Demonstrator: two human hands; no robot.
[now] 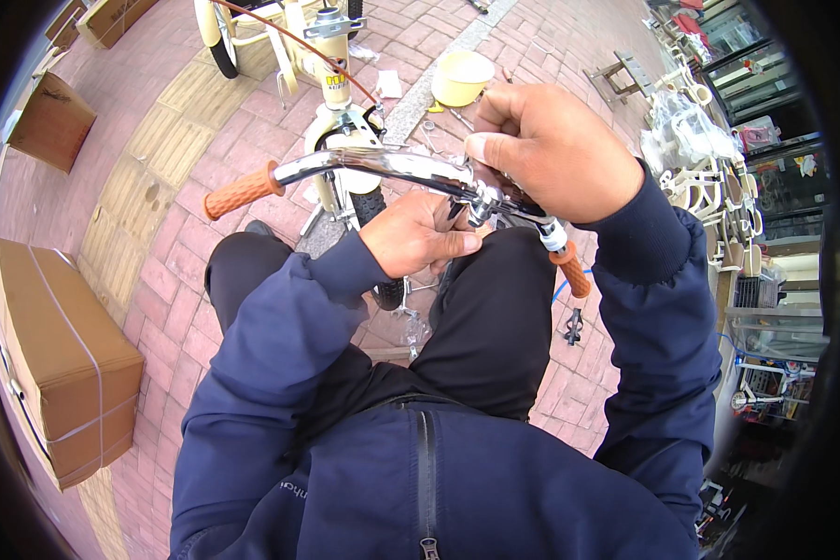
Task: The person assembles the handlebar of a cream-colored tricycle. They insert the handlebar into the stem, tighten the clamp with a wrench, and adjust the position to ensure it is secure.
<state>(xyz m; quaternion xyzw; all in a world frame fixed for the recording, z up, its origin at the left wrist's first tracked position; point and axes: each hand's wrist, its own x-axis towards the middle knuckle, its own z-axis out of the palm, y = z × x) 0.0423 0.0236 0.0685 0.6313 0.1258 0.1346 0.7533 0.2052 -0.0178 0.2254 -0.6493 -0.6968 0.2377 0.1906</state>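
A curved chrome handlebar [373, 161] lies across in front of my knees. It has an orange grip [243, 191] at the left end and another orange grip [570, 271] at the lower right. Just beneath the bar, by its metal stem clamp [483, 203], my left hand [420, 233] is closed, thumb pressed forward around the stem. My right hand [560, 149] is above the clamp, fingers curled and thumb pinched in; whatever it holds is hidden. Beyond the bar stands a cream bicycle frame [337, 91] with a reddish-brown cable, its black tyre [368, 205] partly behind my left hand.
A large strapped cardboard box [75, 341] stands at the left, with a smaller carton [53, 121] farther off. Ahead is a yellow basin [462, 78] near scattered tools. A black pedal [573, 327] lies right of my knee. White frame parts [709, 201] and a stool [621, 77] line the right.
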